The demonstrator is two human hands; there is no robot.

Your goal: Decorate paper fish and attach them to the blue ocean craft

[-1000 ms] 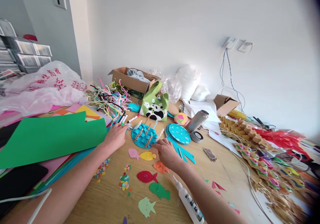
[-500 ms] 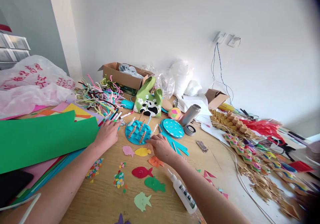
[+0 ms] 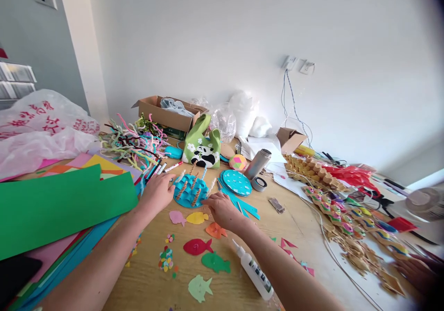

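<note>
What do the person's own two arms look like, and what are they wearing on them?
The left arm and right arm are bare, with no sleeves showing, and each looks slimmer towards the wrist. The left grip and right grip are ordinary human hands without gloves. I can't see any watch, bracelet or ring.

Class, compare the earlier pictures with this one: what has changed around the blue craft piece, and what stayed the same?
The left hand has moved right, toward the blue craft piece, narrowing the gap at its left edge. The right hand stays at the near right edge; the red paper fish and white bottle lie as before.
</note>
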